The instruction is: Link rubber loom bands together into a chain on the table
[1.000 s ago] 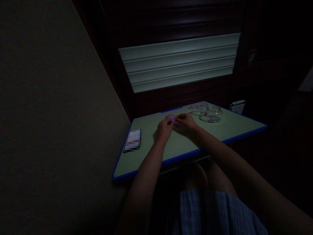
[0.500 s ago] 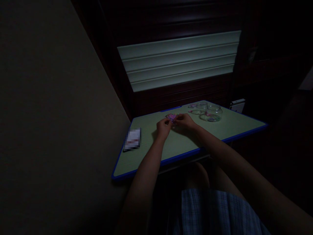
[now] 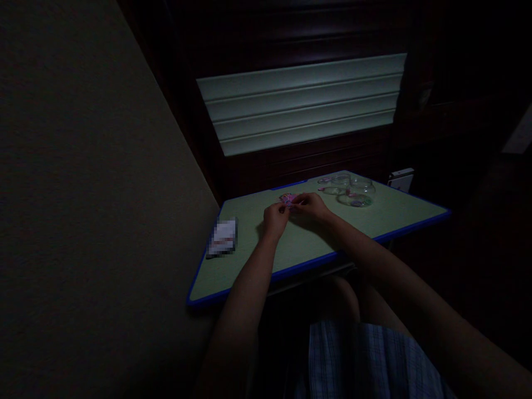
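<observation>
In the dim head view, both my hands meet over the pale green tabletop (image 3: 310, 241). My left hand (image 3: 276, 219) is closed in a pinch, and my right hand (image 3: 312, 205) pinches from the other side. Between the fingertips shows a small pink-purple piece (image 3: 288, 204), too dark and small to name exactly. Just beyond the fingers lies a little heap of multicoloured bits (image 3: 286, 196), partly hidden by the hands. To the right of my right hand stands a clear round jar (image 3: 366, 191) with a few small coloured things at its bottom.
Behind the round jar are another clear container (image 3: 341, 180) and a pink-tipped clear item (image 3: 324, 189). A blurred-out white packet (image 3: 223, 237) lies at the table's left edge. A wall (image 3: 103, 194) rises on the left, and a dark panel with pale slats (image 3: 303, 102) stands behind.
The view has shifted slightly. My fingers have moved a little around the pink-purple piece, staying close together; the jar and packet remain in place on the table.
</observation>
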Tool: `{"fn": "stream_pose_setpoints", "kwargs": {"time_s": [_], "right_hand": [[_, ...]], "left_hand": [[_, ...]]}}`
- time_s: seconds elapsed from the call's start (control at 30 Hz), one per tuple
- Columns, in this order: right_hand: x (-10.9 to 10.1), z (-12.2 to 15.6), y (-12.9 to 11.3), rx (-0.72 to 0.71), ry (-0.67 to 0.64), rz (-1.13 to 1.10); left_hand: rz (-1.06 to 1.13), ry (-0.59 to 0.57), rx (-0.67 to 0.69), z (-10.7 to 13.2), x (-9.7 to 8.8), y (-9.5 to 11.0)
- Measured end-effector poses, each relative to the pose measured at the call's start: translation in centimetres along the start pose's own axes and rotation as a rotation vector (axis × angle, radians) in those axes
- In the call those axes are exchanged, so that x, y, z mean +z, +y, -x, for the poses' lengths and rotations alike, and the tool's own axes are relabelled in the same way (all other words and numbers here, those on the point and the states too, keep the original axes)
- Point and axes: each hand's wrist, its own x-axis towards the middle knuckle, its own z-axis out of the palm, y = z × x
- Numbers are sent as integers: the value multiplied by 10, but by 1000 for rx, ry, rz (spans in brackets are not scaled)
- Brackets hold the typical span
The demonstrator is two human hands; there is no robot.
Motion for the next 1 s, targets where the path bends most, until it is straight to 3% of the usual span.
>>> {"fn": "stream_pose_setpoints", "kwargs": {"time_s": [0.17,0.67,1.0], "right_hand": [[-1,-1,1,-24,-17,112],[-2,0,-1,-39,-19,142],[-1,-3,4,122,86,-259]], "left_hand": [[4,-13,18,0,0,1],[-15,-30,39,1,0,1],[82,-20,24,1,4,-3]]}}
